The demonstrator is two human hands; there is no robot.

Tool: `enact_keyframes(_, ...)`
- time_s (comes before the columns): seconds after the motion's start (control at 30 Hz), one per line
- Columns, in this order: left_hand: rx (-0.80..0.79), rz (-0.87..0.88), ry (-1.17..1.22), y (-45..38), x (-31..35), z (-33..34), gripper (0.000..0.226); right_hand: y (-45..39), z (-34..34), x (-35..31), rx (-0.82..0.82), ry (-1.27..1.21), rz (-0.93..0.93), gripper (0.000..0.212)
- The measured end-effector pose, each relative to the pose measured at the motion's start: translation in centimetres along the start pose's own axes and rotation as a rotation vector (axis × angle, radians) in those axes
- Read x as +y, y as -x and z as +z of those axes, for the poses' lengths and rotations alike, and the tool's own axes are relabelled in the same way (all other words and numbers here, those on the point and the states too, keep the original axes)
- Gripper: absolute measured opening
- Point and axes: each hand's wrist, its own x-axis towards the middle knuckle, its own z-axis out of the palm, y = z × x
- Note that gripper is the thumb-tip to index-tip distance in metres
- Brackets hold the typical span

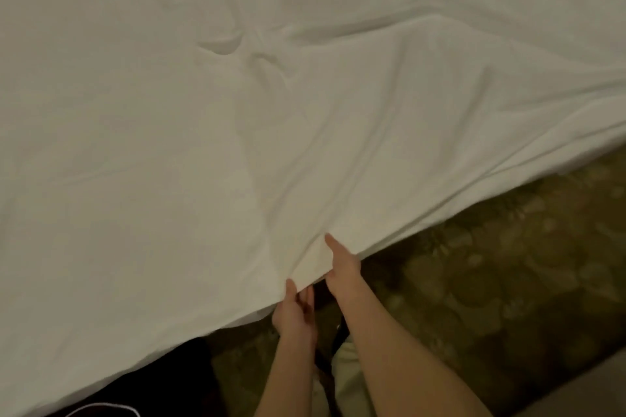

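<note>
A wrinkled white sheet (237, 145) covers the bed and fills most of the view; its near edge hangs diagonally from lower left to upper right. My right hand (342, 267) pinches that edge, with the thumb on top of the cloth and the fingers hidden beneath it. Just below and to the left, my left hand (294, 313) holds the same edge. Its thumb lies against the cloth and its fingers reach under the hem. Creases fan out from the two hands across the sheet.
Patterned olive carpet (491, 264) lies to the right of the bed and under my arms. A dark shape with a thin white cord (105, 408) sits at the lower left. A pale flat surface (582, 393) cuts the bottom right corner.
</note>
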Motion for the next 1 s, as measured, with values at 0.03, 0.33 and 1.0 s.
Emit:
enact_keyframes(0.03, 0.019, 0.022, 0.004, -0.3, 0.0, -0.2, 0.034, -0.3, -0.2, -1.0, 0.022, -0.028, -0.035, 0.035)
enact_keyframes(0.33, 0.173, 0.101, 0.202, -0.2, -2.8, 2.5, 0.030, -3.3, -6.3, -11.8, 0.159, -0.244, -0.156, 0.037)
enact_keyframes(1.0, -0.195, 0.224, 0.062, 4.4, -9.9, 14.8, 0.011, -8.8, -15.8, -34.3, 0.257, 0.027, -0.279, 0.015)
